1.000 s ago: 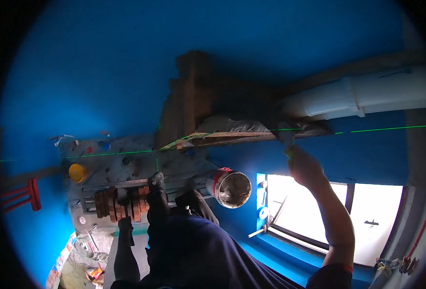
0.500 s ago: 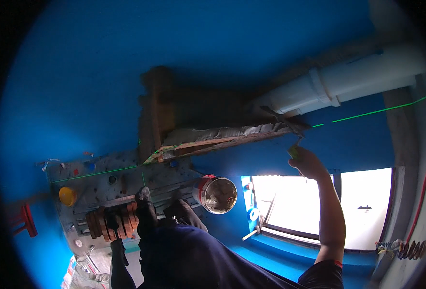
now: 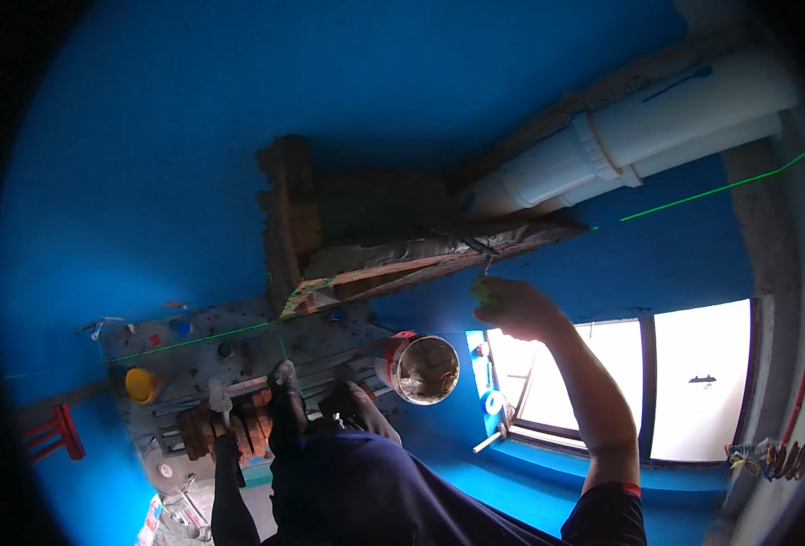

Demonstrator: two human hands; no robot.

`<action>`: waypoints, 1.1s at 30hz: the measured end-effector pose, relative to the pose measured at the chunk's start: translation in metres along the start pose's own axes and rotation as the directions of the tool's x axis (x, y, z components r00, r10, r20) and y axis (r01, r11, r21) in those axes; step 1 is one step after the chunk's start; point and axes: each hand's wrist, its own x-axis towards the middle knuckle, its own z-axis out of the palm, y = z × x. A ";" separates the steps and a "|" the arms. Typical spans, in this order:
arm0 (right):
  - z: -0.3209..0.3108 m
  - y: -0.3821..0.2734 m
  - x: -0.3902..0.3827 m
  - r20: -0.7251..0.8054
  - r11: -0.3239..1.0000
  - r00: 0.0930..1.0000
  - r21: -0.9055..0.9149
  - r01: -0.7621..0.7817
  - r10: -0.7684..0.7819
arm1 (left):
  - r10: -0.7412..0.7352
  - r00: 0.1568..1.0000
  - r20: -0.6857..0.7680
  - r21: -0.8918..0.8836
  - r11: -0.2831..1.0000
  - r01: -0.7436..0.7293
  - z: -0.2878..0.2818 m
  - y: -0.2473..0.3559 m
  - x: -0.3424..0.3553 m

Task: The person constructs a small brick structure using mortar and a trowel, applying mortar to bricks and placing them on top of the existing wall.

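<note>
My right hand grips a trowel with a green handle; its blade lies on grey mortar along the edge of a wood-framed ledge on the blue wall. A green laser line crosses the ledge's left corner. My left hand, low and in shadow, is closed on the handle of a tool with a pale grey head, above stacked reddish bricks. A bucket with grey residue stands right of my legs.
White pipes run from the ledge toward the upper right. A bright window is at the lower right, with a red hose beside it. A yellow container, red slatted object and speckled grey board are at the left.
The view has shifted. My right hand has moved left along the ledge with the trowel, whose blade now sits flatter on the mortar. The tool head in my left hand shows paler.
</note>
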 end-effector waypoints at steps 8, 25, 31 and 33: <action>0.020 -0.011 -0.025 -0.009 0.749 0.988 0.651 0.121 -0.152 | 0.025 1.000 -0.003 0.028 0.999 -0.025 -0.001 -0.036 0.000; 0.137 -0.102 -0.014 -0.416 0.640 0.904 0.669 0.379 -0.101 | -0.047 0.999 0.001 -0.213 0.976 0.047 0.013 -0.015 -0.054; 0.183 -0.164 0.028 -0.300 0.537 0.953 0.810 0.236 0.033 | 0.028 1.000 0.013 -0.189 0.982 -0.025 0.013 -0.028 -0.038; 0.203 -0.180 0.046 -0.464 0.456 0.885 0.795 0.401 0.030 | -0.005 0.999 0.049 -0.153 0.988 0.012 0.009 -0.029 -0.039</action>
